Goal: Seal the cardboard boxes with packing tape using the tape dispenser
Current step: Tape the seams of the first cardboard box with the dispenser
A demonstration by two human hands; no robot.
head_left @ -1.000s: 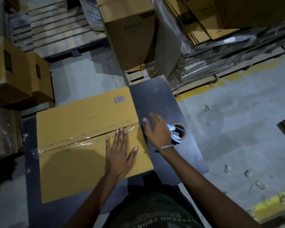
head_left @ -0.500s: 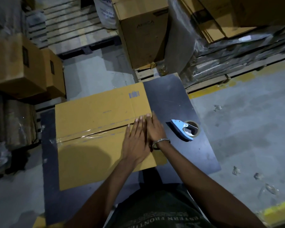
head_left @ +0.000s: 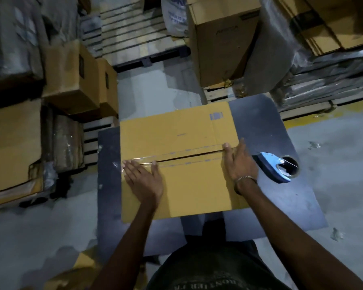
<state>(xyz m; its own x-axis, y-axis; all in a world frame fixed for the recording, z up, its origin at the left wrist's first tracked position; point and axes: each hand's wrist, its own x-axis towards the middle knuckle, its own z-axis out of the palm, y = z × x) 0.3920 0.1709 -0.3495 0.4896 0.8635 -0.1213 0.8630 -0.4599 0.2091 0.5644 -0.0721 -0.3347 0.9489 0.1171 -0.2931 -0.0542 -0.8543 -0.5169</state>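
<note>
Head view looks down on 2 flat hands pressing a cardboard box [head_left: 176, 164] on a dark table [head_left: 281, 195]. Neither hand forms a grip on anything: the fingers of both lie straight and together, palms down on the cardboard. The left hand [head_left: 144, 181] rests at the left end of the box's centre seam, fingertips touching the clear packing tape [head_left: 172, 156] that runs along the seam between the 2 top flaps. The right hand [head_left: 239, 162] lies over the right end of the same seam, at the box's right edge, its fingertips on the tape and its thumb pointing away from the person. A thin bracelet [head_left: 244, 178] circles the right wrist.

Just right of the right hand, apart from it, a blue tape dispenser [head_left: 275, 170] lies on the table with its roll [head_left: 290, 166] at the end far from the hand. Beyond the hands, near the far right corner of the box top, sits a small printed barcode [head_left: 216, 116].

Farther out, stacked cartons [head_left: 71, 76] stand left of the table, a tall brown carton [head_left: 222, 45] stands beyond it on a wooden pallet [head_left: 218, 95], and wrapped flat cardboard bundles [head_left: 327, 80] lie to the far right. Bits of crumpled tape [head_left: 337, 235] lie on the grey floor [head_left: 333, 143] right of the table.
</note>
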